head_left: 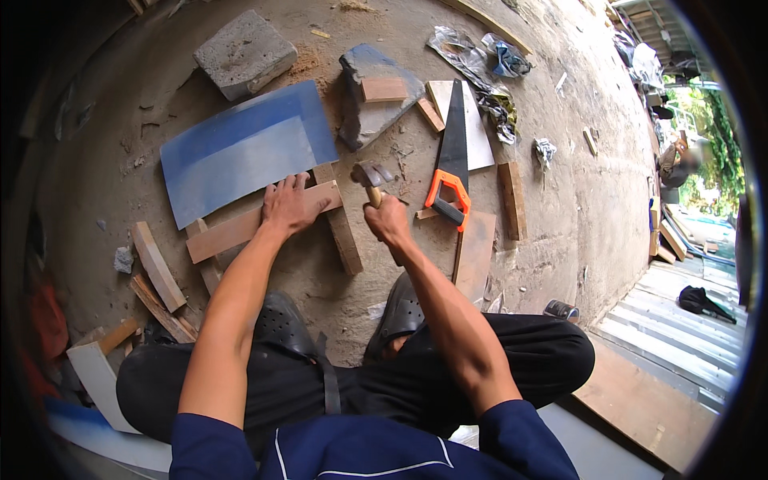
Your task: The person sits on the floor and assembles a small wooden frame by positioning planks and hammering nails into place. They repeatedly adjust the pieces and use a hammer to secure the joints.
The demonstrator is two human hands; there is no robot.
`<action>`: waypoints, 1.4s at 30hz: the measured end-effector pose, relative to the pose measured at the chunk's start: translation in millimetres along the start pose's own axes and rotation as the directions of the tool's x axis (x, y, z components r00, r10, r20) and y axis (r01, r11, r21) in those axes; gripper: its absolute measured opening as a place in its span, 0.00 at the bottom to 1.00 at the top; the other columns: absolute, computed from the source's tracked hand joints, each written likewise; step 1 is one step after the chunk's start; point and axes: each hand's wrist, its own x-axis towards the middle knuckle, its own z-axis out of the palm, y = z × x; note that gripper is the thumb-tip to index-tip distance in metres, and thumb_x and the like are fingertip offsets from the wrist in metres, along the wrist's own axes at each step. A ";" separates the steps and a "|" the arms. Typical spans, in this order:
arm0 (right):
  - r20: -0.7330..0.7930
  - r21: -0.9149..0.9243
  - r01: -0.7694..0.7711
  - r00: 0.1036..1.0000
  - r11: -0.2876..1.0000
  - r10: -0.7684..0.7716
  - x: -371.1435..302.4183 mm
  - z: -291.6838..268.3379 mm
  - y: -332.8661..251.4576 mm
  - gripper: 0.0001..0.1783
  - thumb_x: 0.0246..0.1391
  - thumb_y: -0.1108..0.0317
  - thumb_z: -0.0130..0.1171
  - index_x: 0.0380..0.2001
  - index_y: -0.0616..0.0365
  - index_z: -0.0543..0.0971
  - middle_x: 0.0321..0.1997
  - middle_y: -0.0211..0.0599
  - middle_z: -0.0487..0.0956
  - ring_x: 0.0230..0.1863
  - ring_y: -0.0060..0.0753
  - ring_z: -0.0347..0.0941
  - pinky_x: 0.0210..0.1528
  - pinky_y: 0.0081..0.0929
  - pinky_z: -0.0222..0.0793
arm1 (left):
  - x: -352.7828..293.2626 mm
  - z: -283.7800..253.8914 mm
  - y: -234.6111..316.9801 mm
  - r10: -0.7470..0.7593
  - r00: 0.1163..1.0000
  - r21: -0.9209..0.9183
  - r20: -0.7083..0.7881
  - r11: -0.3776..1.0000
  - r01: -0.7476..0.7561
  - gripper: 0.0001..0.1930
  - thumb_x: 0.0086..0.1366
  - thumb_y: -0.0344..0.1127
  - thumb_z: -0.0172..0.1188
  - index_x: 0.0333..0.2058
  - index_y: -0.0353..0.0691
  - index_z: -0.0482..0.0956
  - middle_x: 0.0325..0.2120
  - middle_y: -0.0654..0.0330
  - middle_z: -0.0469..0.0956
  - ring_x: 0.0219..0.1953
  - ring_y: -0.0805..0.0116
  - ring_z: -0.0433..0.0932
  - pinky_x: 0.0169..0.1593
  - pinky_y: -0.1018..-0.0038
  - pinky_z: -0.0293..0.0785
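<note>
My left hand (pixel 292 206) lies over a flat wooden board (pixel 232 237), fingers reaching past its far edge and thumb apart, gripping it. The board rests across two wooden blocks: a longer one (pixel 346 244) under its right end and another (pixel 210 272) toward its left. A claw hammer (pixel 374 176) is in my closed right hand (pixel 388 220), gripped by its wooden handle, its head raised just right of the board's end. Beyond my left hand lies a blue sheet panel (pixel 248 148). Any nail under the hammer is not visible.
A handsaw (pixel 452 160) with an orange handle lies to the right, beside a wood block (pixel 513 200) and flat board (pixel 477 252). Far off are a concrete block (pixel 245 53) and a stone (pixel 376 100). A tin can (pixel 562 310) sits near my right knee; offcuts (pixel 158 266) lie left.
</note>
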 end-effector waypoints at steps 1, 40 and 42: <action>-0.030 -0.024 -0.004 1.000 1.000 0.004 8.0 -6.0 11.7 0.16 0.45 0.65 0.51 0.32 0.68 0.78 0.31 0.67 0.77 0.39 0.66 0.76 0.45 0.51 0.71 | 5.2 -3.6 10.3 -0.099 0.990 -0.019 0.100 0.995 0.102 0.45 0.52 0.73 0.54 0.56 0.40 0.67 0.52 0.51 0.70 0.60 0.58 0.64 0.60 0.60 0.52; 0.064 0.189 -0.338 0.941 0.922 0.332 28.0 -52.5 85.6 0.20 0.46 0.64 0.54 0.37 0.73 0.79 0.40 0.67 0.78 0.46 0.60 0.76 0.49 0.45 0.71 | 165.4 69.8 171.3 0.194 0.975 0.059 0.112 0.978 -0.201 0.06 0.63 0.35 0.56 0.35 0.41 0.78 0.39 0.50 0.76 0.44 0.45 0.77 0.46 0.55 0.73; 0.059 0.185 -0.352 0.936 0.917 0.347 29.9 -48.7 85.6 0.20 0.45 0.64 0.54 0.36 0.73 0.79 0.40 0.67 0.78 0.46 0.60 0.77 0.49 0.45 0.71 | 163.8 66.5 168.9 0.188 0.975 0.035 0.117 0.980 -0.193 0.07 0.63 0.36 0.55 0.36 0.42 0.78 0.40 0.51 0.75 0.44 0.46 0.77 0.46 0.54 0.73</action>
